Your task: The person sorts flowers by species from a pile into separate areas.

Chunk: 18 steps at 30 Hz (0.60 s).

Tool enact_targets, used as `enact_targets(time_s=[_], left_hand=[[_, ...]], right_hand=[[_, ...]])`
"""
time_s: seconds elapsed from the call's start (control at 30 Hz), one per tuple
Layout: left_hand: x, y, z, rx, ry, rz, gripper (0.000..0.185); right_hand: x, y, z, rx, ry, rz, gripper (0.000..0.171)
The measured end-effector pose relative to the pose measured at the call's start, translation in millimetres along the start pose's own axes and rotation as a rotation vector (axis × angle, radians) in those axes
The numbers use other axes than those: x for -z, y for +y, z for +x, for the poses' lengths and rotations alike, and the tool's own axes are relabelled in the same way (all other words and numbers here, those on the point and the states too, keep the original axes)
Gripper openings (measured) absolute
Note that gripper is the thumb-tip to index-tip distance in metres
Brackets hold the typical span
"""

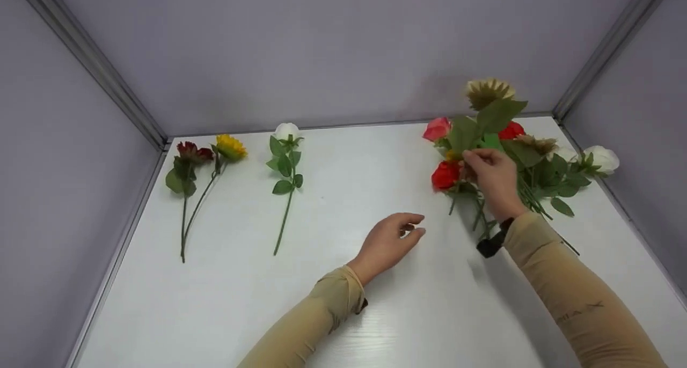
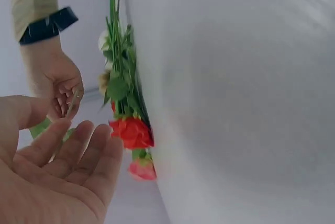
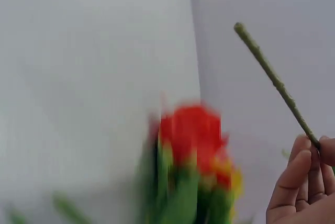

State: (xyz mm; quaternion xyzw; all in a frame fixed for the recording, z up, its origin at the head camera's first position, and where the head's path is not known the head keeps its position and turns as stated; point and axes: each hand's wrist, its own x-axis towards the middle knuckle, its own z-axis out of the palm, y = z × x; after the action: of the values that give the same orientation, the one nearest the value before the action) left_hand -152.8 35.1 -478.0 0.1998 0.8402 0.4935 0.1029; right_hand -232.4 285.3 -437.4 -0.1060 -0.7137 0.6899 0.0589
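Note:
My right hand (image 1: 492,179) pinches the green stem (image 3: 274,79) of a cream sunflower (image 1: 488,93), raised over the flowers on the right side of the table. Its bloom faces away toward the back wall, with broad leaves (image 1: 500,116) below it. In the right wrist view the bare stem end sticks out past the fingertips. My left hand (image 1: 387,243) hovers above the middle of the table with thumb and fingers apart, holding nothing. Under and around the right hand lie red roses (image 1: 445,176), a pink rose (image 1: 437,129) and white roses (image 1: 601,160).
On the left of the white table (image 1: 349,314) lie a dark red flower (image 1: 194,152) and a yellow sunflower (image 1: 231,147), their stems crossing. A single white rose (image 1: 287,131) lies left of centre. Grey walls (image 1: 322,51) enclose the back and sides.

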Motion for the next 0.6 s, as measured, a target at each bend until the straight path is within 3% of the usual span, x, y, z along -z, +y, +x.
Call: enact_targets(time_s=[0.1,0.3,0.43,0.6], left_hand=[[11.6,-10.8,-0.9,0.075,0.034,-0.143,0.039],[28.3,-32.1,-6.5,0.172,0.065,-0.288,0.039],[33.5,-41.5,-11.0,0.226,0.070,-0.386,0.032],[36.6,-47.8,-13.7,0.247,0.111,-0.421,0.024]], right_hand=[[-31.4,9.9,-7.6,-0.004,-0.090,0.059,0.042],[-82.0,22.5,-26.3,0.020,-0.238,0.141,0.033],[-101.1,27.5,-33.1,-0.008,-0.275,0.157,0.030],[-114.3,30.7,-38.3,-0.037,-0.311,0.152,0.028]])
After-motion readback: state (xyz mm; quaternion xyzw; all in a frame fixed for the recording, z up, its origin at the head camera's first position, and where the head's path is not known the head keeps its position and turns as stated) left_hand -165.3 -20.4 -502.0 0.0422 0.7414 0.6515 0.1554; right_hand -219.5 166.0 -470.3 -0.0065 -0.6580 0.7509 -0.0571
